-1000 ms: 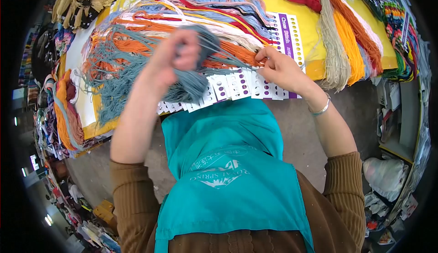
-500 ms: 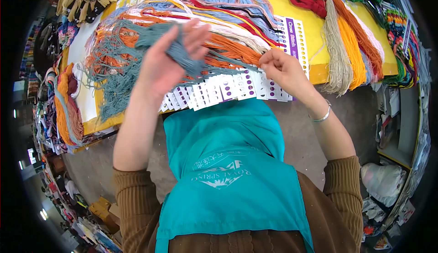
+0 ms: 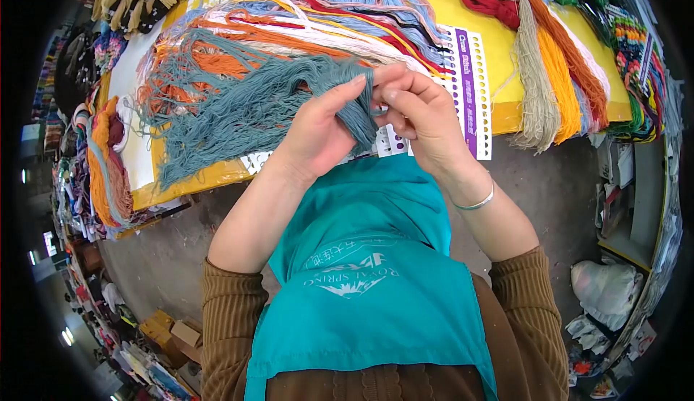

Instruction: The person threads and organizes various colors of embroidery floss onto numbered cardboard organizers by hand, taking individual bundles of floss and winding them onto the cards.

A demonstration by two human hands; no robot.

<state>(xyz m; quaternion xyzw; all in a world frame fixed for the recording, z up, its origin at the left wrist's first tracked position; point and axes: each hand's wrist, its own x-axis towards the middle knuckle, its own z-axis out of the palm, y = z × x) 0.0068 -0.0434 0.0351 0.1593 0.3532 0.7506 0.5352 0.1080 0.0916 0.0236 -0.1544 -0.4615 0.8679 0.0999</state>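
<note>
A thick hank of grey-teal embroidery thread (image 3: 253, 105) lies across the table's front part, its loose strands trailing to the left. Around the hank's right end, my left hand (image 3: 324, 128) is closed, the thumb on top. My right hand (image 3: 430, 123) pinches at that same end, touching the left fingertips; the strands between its fingers are mostly hidden. Under and behind the hank lie orange threads (image 3: 210, 61) and other skeins in white, red, yellow and light blue. Just right of my hands is a white and purple Cross Stitch card (image 3: 473, 105) with punched holes along its edges.
Beige, yellow and orange hanks (image 3: 538, 76) hang over the table's front edge at right. More orange and maroon skeins (image 3: 105, 162) hang at the left corner. The yellow table (image 3: 191, 184) ends just before my teal apron (image 3: 361, 256). Cardboard boxes (image 3: 173, 336) stand at lower left.
My left hand has moved right with the teal thread and met my right hand. The hank now stretches farther right, covering orange threads and most of the cards' lower row.
</note>
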